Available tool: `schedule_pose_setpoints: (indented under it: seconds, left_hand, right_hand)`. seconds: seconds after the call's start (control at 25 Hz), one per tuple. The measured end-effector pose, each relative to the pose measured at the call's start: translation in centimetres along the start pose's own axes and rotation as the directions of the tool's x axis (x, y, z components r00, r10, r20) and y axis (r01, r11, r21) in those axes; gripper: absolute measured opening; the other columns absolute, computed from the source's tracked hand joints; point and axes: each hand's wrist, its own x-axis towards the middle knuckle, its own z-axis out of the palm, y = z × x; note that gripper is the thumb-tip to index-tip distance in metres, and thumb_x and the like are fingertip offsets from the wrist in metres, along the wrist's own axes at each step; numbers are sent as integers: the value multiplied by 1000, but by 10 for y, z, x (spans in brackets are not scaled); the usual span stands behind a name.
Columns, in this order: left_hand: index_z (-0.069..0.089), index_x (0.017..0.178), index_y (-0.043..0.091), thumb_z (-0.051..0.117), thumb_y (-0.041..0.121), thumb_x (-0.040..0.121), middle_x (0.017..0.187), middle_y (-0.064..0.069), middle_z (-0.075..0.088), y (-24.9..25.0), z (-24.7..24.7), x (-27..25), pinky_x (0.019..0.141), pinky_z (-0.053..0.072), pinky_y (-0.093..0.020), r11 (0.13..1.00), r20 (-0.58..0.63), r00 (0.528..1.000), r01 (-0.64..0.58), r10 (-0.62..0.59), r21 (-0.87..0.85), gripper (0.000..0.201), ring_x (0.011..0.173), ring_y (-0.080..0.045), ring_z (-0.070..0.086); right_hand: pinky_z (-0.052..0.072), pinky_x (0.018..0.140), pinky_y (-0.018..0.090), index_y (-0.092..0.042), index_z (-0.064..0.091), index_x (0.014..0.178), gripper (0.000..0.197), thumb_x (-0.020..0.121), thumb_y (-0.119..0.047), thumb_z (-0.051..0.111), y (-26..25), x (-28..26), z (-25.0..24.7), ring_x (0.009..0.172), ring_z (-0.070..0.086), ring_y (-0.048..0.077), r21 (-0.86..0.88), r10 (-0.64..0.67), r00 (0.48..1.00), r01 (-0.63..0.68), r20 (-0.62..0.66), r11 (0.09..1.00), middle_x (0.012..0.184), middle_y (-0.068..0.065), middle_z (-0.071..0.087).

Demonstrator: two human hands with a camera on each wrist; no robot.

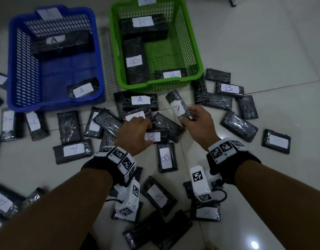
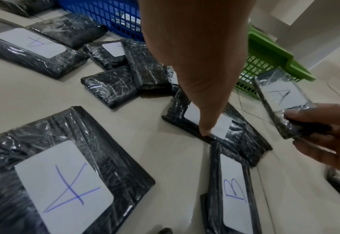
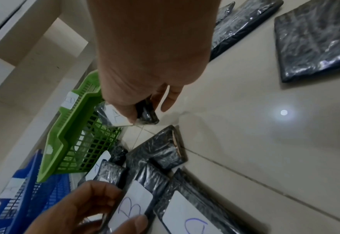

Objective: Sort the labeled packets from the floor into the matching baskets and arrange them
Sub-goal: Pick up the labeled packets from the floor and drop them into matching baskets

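Observation:
Black wrapped packets with white A or B labels lie scattered on the tiled floor. My right hand (image 1: 189, 117) pinches the near end of an A packet (image 1: 175, 103), lifted and tilted in front of the green basket (image 1: 195, 51); the same A packet (image 2: 279, 96) shows in the left wrist view. My left hand (image 1: 148, 128) reaches down onto a B packet (image 1: 153, 136) in the central pile. In the right wrist view its fingers (image 3: 97, 194) and thumb curl round that B packet (image 3: 133, 204). The blue basket (image 1: 11, 69), tagged A, holds two A packets. The green one, tagged B, holds three B packets.
More packets lie around both arms, left of the blue basket and right of the green one, some label down. Another A packet (image 1: 140, 100) lies just in front of the baskets. A B packet (image 1: 166, 157) lies between my wrists. Bare tile stretches at the far right (image 1: 282, 51).

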Motion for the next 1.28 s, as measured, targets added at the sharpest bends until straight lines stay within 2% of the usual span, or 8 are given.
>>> schedule_pose_setpoints:
  seconds: [0.2,0.32,0.52,0.6,0.76,0.96,1.16,1.28]
  left_hand:
    - [63,100,19,79,25,76,87,0,68,4,-23,-3,72,55,-34,949,144,984,141,-104,-282,29,81,-20,65]
    - [70,88,16,82,19,75,78,-1,69,-3,-58,-5,58,56,-29,828,149,968,252,-205,-501,19,62,-10,65]
    - [70,90,12,80,17,78,92,-6,73,-49,-115,-22,77,55,-34,688,-20,921,277,-389,-671,17,81,-18,68]
    - [70,93,10,77,19,81,91,-11,72,-72,-126,-37,72,54,-34,651,-127,859,272,-497,-708,16,77,-20,66]
    - [68,95,13,72,35,82,93,-10,71,-120,-136,-64,82,57,-49,577,-300,646,269,-702,-771,26,85,-28,67]
    - [66,117,10,70,39,81,111,-12,70,-165,-138,-74,88,56,-46,448,-281,501,252,-819,-858,47,99,-35,67]
    - [67,108,16,76,35,80,105,-6,71,-191,-140,-67,84,55,-42,407,-266,496,199,-826,-892,35,91,-28,68]
    - [66,114,10,74,29,83,106,-9,70,-195,-138,-63,65,53,-30,384,-236,523,193,-819,-903,38,72,-20,66]
  right_hand:
    - [60,74,32,-15,68,97,21,80,-11,78,-36,-11,-10,83,69,20,303,135,978,-178,158,936,93,10,72]
    - [60,69,31,-9,70,94,12,84,-13,75,-56,-15,-6,79,68,16,344,97,984,-144,150,928,88,9,70]
    - [59,65,38,-14,69,90,4,87,-15,71,-82,-18,25,69,66,17,260,-56,996,36,70,965,81,4,69]
    - [61,70,40,-22,68,94,13,84,-21,75,-90,-19,47,77,70,21,196,-145,989,135,35,971,87,3,72]
    - [58,74,27,-23,64,98,20,82,-23,76,-120,-11,106,82,68,8,97,-306,949,298,72,949,91,-7,70]
    - [43,80,19,-12,65,115,29,88,-21,68,-158,17,193,94,59,12,-136,-426,886,452,183,882,108,4,67]
    - [51,79,35,-11,62,108,19,90,-18,64,-170,38,245,89,60,20,-242,-463,816,554,345,797,100,6,65]
    - [47,90,31,-10,63,119,28,92,-18,62,-172,40,256,103,61,23,-315,-424,781,589,458,744,115,9,65]
